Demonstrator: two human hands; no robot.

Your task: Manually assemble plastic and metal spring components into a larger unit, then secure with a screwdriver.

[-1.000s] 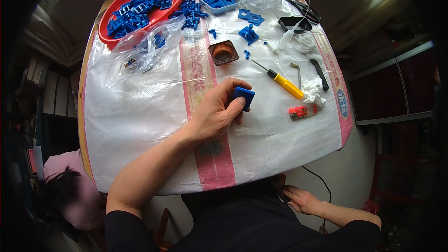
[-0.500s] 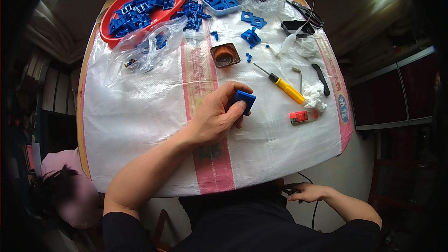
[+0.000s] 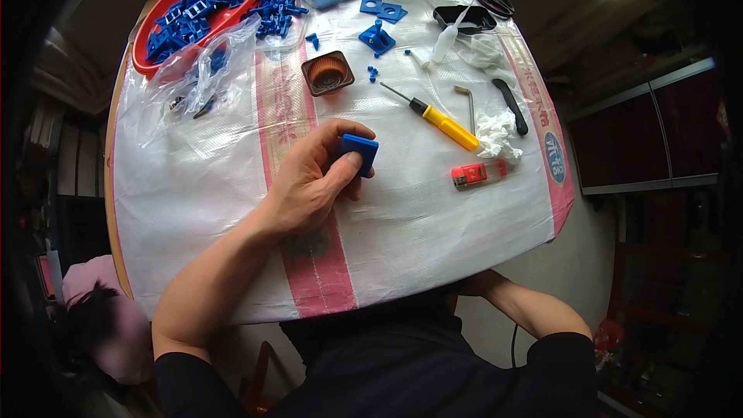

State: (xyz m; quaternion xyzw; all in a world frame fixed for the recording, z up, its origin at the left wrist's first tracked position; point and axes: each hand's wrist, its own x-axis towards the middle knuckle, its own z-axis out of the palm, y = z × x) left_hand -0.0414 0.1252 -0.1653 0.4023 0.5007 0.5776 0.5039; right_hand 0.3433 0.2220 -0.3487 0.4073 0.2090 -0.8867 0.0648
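Observation:
Over the middle of the table, my left hand is closed around a blue square plastic piece, its thumb on the near face and the fingers curled behind. My right hand is hidden under the table's front edge; only the forearm and part of the wrist show. Beyond the left hand sits a small brown plastic tray with a ribbed round cup in it. An assembled blue part with an upright knob stands farther back. Small blue bits lie nearer, beside the tip of a yellow-handled screwdriver.
Back left, a red basin holds many blue parts, with a clear plastic bag before it. A clear tub contains blue plates. On the right are a red lighter, crumpled tissue, a hex key and a black tray.
My right hand has gone out of sight under the table edge. The view has shifted, so the table's things sit more to the left; my left hand still grips the blue piece.

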